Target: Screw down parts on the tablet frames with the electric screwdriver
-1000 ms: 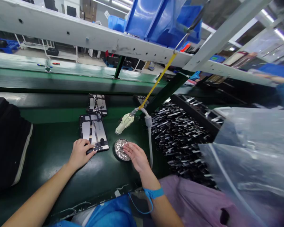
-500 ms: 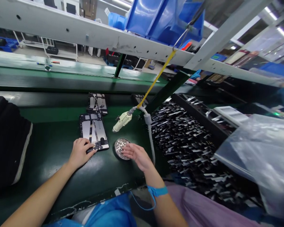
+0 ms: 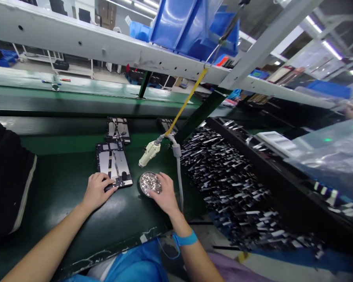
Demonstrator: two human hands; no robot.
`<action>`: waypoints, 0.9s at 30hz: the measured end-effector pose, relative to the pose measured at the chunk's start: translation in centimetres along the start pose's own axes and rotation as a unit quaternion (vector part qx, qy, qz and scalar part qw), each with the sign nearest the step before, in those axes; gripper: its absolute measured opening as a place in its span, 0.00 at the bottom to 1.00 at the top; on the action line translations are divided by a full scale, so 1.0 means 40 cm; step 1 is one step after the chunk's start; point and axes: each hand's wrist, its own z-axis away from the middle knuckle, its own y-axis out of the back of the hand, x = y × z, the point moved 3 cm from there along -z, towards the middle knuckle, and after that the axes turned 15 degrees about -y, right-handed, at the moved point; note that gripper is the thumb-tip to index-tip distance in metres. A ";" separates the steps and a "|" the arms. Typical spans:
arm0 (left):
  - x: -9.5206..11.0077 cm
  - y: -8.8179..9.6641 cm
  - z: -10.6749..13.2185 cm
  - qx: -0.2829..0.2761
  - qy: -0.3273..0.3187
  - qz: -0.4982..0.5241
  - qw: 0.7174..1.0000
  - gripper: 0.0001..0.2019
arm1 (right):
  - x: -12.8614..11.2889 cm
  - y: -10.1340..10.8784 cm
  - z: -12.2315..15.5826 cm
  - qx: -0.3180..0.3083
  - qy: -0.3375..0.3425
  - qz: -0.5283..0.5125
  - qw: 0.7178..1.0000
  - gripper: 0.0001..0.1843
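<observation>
My left hand (image 3: 96, 190) rests on the near edge of an opened device back panel (image 3: 113, 162) lying on the green belt (image 3: 61, 184), fingers curled and pressing on it. My right hand (image 3: 164, 192) lies over the right rim of a round dish of small silver screws (image 3: 148, 183), fingers bent into the screws. A blue strap (image 3: 184, 239) circles that wrist. Just above the dish hangs a cream electric screwdriver (image 3: 149, 152) on a yellow cord (image 3: 186, 105), with a grey hose beside it.
A second opened panel (image 3: 118, 129) lies farther back on the belt. To the right a black tray (image 3: 238, 172) holds several small flat strips. A dark bag (image 3: 8, 176) sits at the left. Blue bins (image 3: 188, 23) stand on the overhead shelf; clear plastic sheeting (image 3: 335, 152) is far right.
My right hand has drawn closer over the screw dish, its fingers bending into the screws. The plastic sheeting at the right has shifted away, uncovering more of the strip tray. My left hand stays put.
</observation>
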 end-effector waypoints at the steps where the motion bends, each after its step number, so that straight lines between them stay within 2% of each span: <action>1: 0.000 0.000 0.000 0.000 0.000 -0.001 1.000 0.08 | 0.001 -0.014 0.006 -0.013 0.027 0.055 0.998 0.44; 3: 0.000 0.001 0.000 0.000 0.000 -0.003 1.000 0.08 | 0.007 -0.040 0.014 -0.023 0.048 0.124 0.991 0.54; 6: 0.001 0.003 -0.001 -0.001 -0.001 -0.006 1.000 0.09 | 0.006 -0.058 0.021 -0.009 0.072 0.159 0.985 0.51; 9: 0.000 0.003 -0.001 -0.002 -0.003 -0.004 1.000 0.09 | -0.012 -0.048 0.036 0.024 0.112 0.153 0.982 0.48; 14: -0.003 0.000 -0.001 0.002 -0.004 -0.004 1.000 0.08 | -0.053 -0.043 0.071 0.048 0.166 0.130 0.976 0.48; 21: 0.001 0.003 -0.004 -0.007 -0.005 -0.001 1.000 0.09 | -0.078 -0.060 0.095 0.088 0.237 0.133 0.958 0.47; 24: -0.001 0.003 -0.004 -0.006 0.000 -0.004 1.000 0.09 | -0.077 -0.067 0.093 0.071 0.254 0.138 0.955 0.48; 27: -0.004 0.001 -0.002 -0.008 0.003 -0.005 1.000 0.08 | -0.056 -0.070 0.070 0.048 0.215 0.147 0.964 0.48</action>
